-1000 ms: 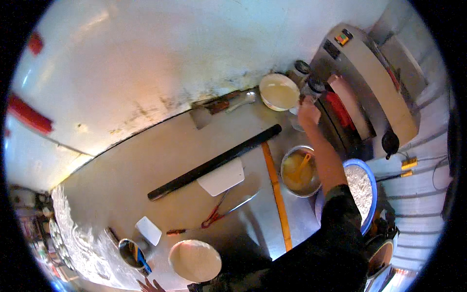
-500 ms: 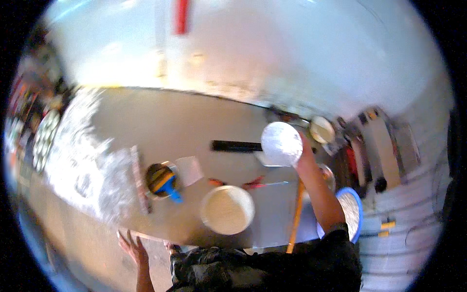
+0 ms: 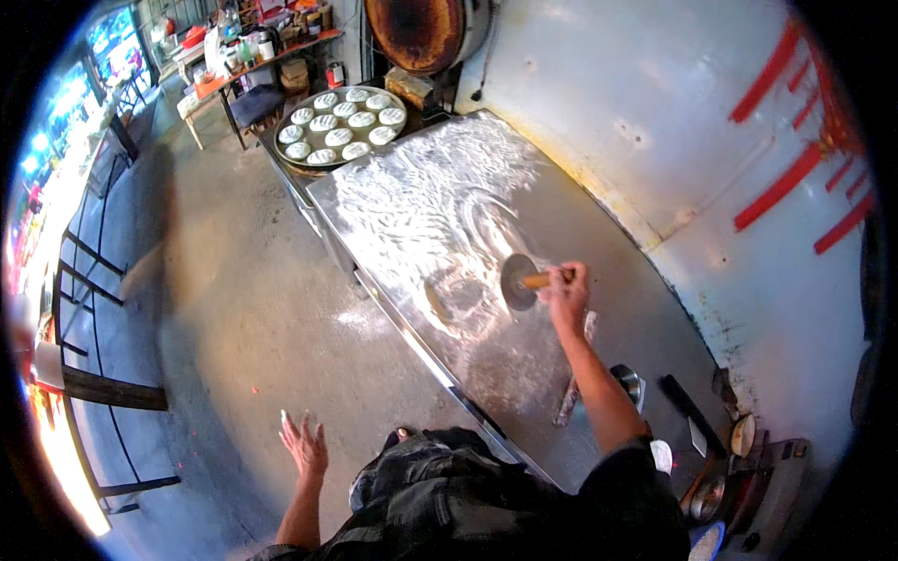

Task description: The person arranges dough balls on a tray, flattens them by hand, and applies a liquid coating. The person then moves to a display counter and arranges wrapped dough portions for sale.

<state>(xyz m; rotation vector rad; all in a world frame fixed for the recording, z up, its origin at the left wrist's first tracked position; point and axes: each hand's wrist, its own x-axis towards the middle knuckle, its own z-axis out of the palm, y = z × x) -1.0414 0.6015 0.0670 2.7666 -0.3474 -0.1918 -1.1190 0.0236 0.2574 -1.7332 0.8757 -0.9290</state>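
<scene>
My right hand (image 3: 568,292) grips the wooden handle of a round metal tool (image 3: 514,280), its dark disc tilted just above the floured patch of the steel worktable (image 3: 662,337). White flour (image 3: 421,206) is spread over the table's far part, with swirled marks in it. A long mottled rod (image 3: 571,397) lies partly under my right forearm. My left hand (image 3: 304,439) hangs over the floor beside the table, fingers spread and holding nothing.
A large round tray (image 3: 281,150) of pale dough pieces sits beyond the table. Metal bowls (image 3: 709,496), a black bar (image 3: 687,407) and a machine (image 3: 776,486) are at the lower right. A wall (image 3: 580,93) borders the right side, railings (image 3: 103,383) the left.
My view has swung left along the table. My right hand has left the jars and bowls at the right end and moved over the flour with the round metal tool.
</scene>
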